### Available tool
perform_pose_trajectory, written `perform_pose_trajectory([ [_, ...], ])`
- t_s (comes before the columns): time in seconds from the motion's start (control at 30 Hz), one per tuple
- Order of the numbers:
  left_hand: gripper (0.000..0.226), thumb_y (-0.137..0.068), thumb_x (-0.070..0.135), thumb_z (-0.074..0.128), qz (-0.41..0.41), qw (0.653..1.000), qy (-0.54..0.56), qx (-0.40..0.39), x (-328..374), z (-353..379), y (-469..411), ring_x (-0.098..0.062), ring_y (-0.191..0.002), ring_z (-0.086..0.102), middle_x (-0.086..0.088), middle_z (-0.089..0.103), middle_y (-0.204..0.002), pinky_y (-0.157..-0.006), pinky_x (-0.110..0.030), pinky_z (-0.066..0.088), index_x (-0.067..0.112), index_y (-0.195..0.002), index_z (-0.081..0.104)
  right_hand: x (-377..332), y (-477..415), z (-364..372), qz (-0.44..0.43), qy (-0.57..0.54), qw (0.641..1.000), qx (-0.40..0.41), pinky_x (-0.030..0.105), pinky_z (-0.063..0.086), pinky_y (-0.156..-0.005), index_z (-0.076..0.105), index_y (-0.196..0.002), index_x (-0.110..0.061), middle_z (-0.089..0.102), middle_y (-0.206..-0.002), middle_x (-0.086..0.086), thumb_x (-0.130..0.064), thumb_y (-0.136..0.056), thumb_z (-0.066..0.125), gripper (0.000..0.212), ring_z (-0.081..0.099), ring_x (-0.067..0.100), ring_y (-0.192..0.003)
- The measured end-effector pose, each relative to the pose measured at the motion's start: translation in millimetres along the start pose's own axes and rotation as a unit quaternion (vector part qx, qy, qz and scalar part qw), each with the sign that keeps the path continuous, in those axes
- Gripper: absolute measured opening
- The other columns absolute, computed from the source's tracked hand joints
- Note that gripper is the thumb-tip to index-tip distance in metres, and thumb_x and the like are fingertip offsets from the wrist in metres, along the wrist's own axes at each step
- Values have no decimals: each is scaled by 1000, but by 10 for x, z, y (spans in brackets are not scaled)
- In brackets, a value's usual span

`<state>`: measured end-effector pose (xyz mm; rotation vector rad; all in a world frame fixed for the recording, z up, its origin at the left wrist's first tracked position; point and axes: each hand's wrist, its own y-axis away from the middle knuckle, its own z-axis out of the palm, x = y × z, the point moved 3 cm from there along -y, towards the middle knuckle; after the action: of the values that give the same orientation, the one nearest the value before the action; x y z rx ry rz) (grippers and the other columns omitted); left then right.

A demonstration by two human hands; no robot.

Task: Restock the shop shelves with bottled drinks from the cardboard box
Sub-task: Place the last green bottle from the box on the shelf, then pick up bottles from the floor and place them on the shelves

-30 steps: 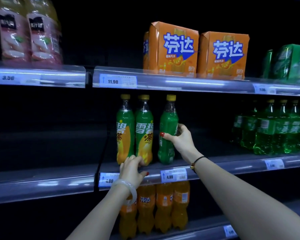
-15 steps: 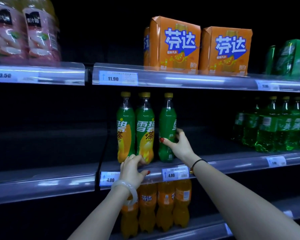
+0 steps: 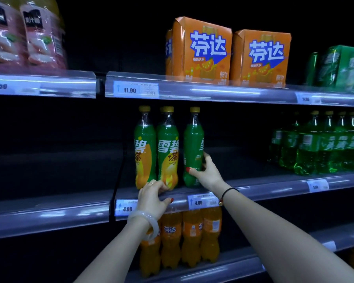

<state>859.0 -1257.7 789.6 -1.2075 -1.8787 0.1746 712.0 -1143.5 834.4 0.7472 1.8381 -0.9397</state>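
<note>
Right hand [image 3: 207,176] grips the green yellow-capped bottle [image 3: 193,144], left hand [image 3: 152,198] clasps an orange-labelled bottle [image 3: 168,154].

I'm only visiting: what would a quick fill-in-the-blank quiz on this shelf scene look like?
The right hand grips a ___ bottle with a yellow cap.
The price tag below it reads ___.
The drinks below that tag are ___.
Missing words: green; 4.80; orange.
</note>
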Motion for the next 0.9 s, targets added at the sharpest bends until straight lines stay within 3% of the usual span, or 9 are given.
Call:
perform_pose_trajectory([
  [0.13,23,-75,24,74,-13,1000,-22,-6,42,-21,18,-17,-103,53,8,55,-95,-95,-35,44,24,-94,60,70,187,-140,47,108,993,-9,27,46,-78,57,-115,-7,63,-108,5,-18,-82,72,38,58,17,-93],
  [0.23,32,-77,24,70,-22,998,-56,-25,117,-44,44,-19,-113,50,2,56,-109,-101,-36,40,19,-108,62,97,330,-372,49,103,993,11,22,42,-71,61,-108,-6,62,-99,3,-17,-81,72,31,56,16,-91],
  [0.3,33,-78,26,67,-10,997,-80,2,198,-53,109,-20,-117,46,1,53,-116,-101,-36,36,19,-110,60,127,451,-547,46,100,993,34,23,41,-70,63,-105,-6,63,-97,4,-14,-81,71,26,57,17,-92],
  [0.43,29,-80,27,64,18,996,-72,47,413,68,314,-20,-112,46,2,52,-111,-95,-36,38,19,-107,59,307,787,-862,56,116,991,46,26,43,-74,64,-100,-6,63,-92,5,-13,-80,73,24,58,18,-88],
  [0.53,31,-78,20,67,-21,993,35,-110,521,381,443,-22,-104,57,-1,57,-106,-89,-35,48,16,-107,59,558,1109,-1101,96,202,975,10,27,46,-80,63,-106,-9,64,-102,7,-15,-77,76,32,60,20,-96],
  [0.63,35,-75,16,69,-14,969,21,-246,625,714,581,-19,-91,59,-3,61,-99,-79,-27,47,12,-109,61,775,1498,-1318,144,286,947,-25,24,43,-80,59,-115,-9,61,-111,6,-17,-78,74,40,56,18,-98],
  [0.9,33,-74,19,74,89,925,32,-369,1221,1359,1061,-19,-86,60,-2,63,-92,-79,-29,49,13,-104,61,954,2495,-1801,198,314,921,121,33,49,-81,65,-99,-2,67,-98,11,-13,-74,73,29,62,24,-94],
])
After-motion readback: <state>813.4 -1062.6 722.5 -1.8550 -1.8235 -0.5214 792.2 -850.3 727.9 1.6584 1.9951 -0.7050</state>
